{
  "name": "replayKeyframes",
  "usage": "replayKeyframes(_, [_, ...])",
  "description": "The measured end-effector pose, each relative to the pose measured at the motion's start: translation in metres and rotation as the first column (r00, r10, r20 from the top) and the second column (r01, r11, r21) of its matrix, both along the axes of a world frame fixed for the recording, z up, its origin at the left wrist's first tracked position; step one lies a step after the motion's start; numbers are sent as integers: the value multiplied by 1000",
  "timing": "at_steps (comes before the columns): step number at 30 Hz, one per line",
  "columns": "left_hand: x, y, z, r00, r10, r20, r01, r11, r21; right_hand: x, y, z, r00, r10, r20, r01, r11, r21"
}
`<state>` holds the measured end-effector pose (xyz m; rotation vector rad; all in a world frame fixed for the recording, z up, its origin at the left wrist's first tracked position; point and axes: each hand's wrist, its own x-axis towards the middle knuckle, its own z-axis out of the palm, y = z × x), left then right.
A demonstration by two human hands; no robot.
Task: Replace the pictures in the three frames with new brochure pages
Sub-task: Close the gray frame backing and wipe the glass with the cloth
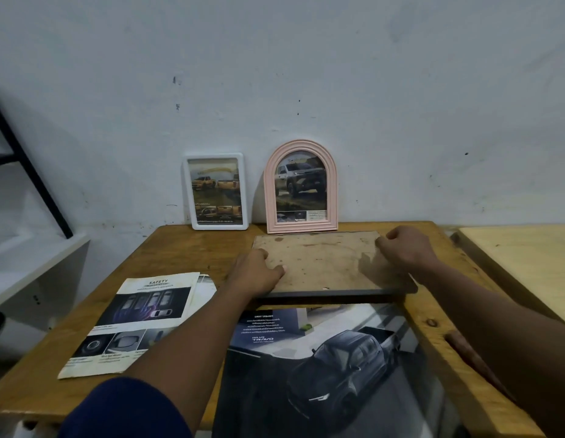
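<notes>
Both arms reach forward over the counter [186,248]. The left hand [259,271] lies across the left edge of the dark frame [325,263], fingers bent and grasping it, one fingertip on the brown backing board. The right hand [404,248] grasps the frame's far right corner, knuckles up and fingers curled over the edge.

The dark frame lies face down at about 1 o'clock on the counter, backing upward. Its near edge overlaps the top of a large pickup brochure page [322,358] at 6 o'clock.

At 12 o'clock, two frames stand against the wall. The white frame [215,191] holds a picture of orange pickups. Just to its right, the pink arched frame [301,186] holds one of a grey pickup. A safety page [129,320] lies flat at 8 o'clock.
</notes>
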<state>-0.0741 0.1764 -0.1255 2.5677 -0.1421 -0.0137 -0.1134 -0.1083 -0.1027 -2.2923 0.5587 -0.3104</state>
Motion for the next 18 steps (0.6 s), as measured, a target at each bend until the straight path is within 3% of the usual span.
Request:
replayKeyframes(2, [-3,-4,2,1000,10,-9,-10,1000,-6,-6,-11,6,998,-61,4,60,983,174])
replayKeyframes(5, [-7,-7,6,1000,9,-17,-9,1000,-24,-17,-21,7,988,-152,-39,153,881,447])
replayKeyframes(9, [-11,-7,17,998,25,-54,-33,987,-159,-21,-27,28,986,-159,51,91,770,632])
replayKeyframes(13, [-16,-16,29,991,-21,-135,-20,956,-293,-23,-31,88,962,-125,243,-59,772,632])
replayKeyframes(18, [-28,-51,35,957,-181,-227,33,845,-534,-33,-27,164,901,-62,429,-165,866,472])
